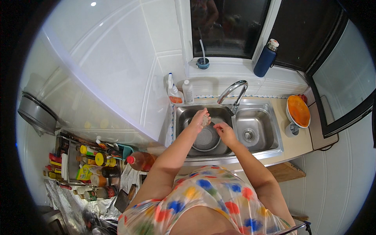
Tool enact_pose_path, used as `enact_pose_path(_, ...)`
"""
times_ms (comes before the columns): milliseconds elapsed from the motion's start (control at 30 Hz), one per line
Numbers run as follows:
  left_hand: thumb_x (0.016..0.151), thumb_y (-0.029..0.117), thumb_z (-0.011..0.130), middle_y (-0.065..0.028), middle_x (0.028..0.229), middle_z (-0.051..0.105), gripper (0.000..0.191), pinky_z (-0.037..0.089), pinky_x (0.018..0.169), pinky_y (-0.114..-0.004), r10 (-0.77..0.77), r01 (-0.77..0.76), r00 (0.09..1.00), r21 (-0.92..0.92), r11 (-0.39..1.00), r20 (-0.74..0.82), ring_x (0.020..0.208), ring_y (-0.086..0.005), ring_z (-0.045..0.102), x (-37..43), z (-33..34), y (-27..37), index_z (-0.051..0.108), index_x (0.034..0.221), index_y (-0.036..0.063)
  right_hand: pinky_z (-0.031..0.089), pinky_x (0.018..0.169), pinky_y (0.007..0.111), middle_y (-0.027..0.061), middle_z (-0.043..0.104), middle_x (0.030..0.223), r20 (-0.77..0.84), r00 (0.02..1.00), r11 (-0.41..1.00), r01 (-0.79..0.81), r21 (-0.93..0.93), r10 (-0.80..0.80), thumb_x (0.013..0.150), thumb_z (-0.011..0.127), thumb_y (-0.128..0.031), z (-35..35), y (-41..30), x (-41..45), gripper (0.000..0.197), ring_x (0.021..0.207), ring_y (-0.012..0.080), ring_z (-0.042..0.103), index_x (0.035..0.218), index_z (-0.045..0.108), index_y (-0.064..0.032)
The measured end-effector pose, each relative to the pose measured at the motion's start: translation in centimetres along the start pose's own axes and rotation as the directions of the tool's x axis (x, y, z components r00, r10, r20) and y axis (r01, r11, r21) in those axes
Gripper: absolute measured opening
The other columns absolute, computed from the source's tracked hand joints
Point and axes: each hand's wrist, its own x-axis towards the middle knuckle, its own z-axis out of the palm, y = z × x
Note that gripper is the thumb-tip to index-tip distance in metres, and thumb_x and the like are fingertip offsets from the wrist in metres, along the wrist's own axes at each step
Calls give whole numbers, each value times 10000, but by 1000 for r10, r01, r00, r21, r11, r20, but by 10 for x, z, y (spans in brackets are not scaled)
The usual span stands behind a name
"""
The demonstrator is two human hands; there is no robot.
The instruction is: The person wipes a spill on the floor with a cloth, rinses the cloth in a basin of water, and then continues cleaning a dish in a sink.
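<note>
My left hand [201,118] is over the left basin of a stainless steel sink [183,113]. A small greyish, rough-looking wad [206,121], perhaps a scrubber, is held in its palm and fingers. Just to the right, my right hand [225,134] has its fingers curled, with thumb and forefinger towards the wad. Whether anything small is pinched there is too small to tell. Beneath both hands lies a round grey metal pan [207,142], partly covered by them. The chrome faucet [235,88] arches behind, with no running water visible.
Right of the sink stand an orange bowl [298,111] and a grey cup [292,130]. A spray bottle [175,92] and a white bottle [188,91] stand behind the left basin. A blue flask [265,60] is on the sill. Several condiment bottles [102,160] crowd the left counter.
</note>
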Motion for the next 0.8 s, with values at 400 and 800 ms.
enact_pose_path(400,894,395,448,-69,1212,502,464,327,944,-294,-155,33,893,282,959,422,1095,-176,476,-11,1,-20,458,1229,74,447,652,218,27,564,926,-202,939,848,-141,510,278,802,598,-52,-9,19,11,306,803,92,520,1091,497,-60)
enact_pose_path(800,849,249,567,-7,920,577,269,433,670,-252,110,-117,993,428,896,40,786,-92,551,-45,40,-24,519,1053,81,439,722,222,18,587,954,47,989,837,-141,529,137,839,548,-60,-33,29,23,280,804,88,539,1118,538,-40)
